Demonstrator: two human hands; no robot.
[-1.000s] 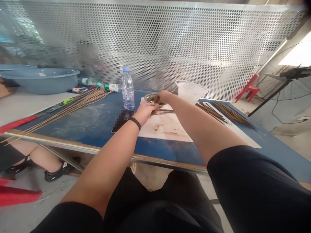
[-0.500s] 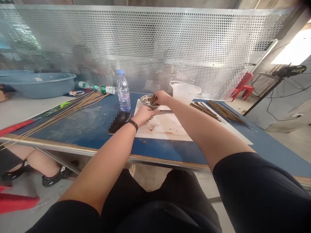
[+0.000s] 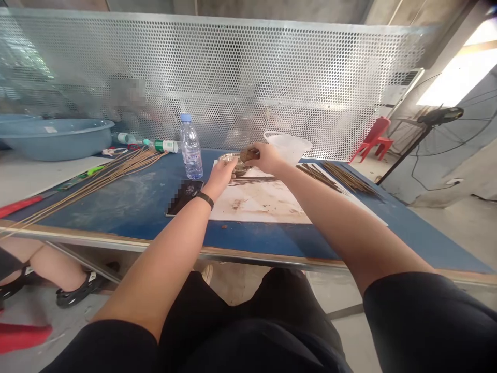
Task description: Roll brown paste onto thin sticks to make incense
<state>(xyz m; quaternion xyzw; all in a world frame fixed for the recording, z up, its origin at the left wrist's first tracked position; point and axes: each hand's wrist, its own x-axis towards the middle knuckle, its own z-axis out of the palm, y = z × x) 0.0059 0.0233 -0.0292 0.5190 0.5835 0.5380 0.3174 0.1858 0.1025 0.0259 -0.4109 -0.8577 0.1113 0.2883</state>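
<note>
A shallow shiny metal bowl [image 3: 244,169] sits at the back left of the stained white board [image 3: 264,204]. My left hand [image 3: 222,173], a dark band at its wrist, is closed on the bowl's near left rim, thumb on the inner side. Over the bowl, my right hand [image 3: 266,157] pinches a brown, wet-looking clump [image 3: 248,155], probably clay. Several thin brown sticks [image 3: 256,180] lie on the board just in front of the bowl, their left ends close to my left fingers. Part of the bowl is hidden behind both hands.
A water bottle [image 3: 191,150] and a phone [image 3: 182,199] stand left of the board. A whitish plastic bucket [image 3: 289,147] is behind my right hand; stick bundles [image 3: 351,178] lie right. Long strips [image 3: 104,178] and a blue basin [image 3: 66,140] are left. A perforated metal screen [image 3: 233,67] borders the back.
My left hand has moved up from the sticks to the bowl's rim. My right hand has lifted slightly, bringing the brown clump up from the bowl. The view has turned slightly right.
</note>
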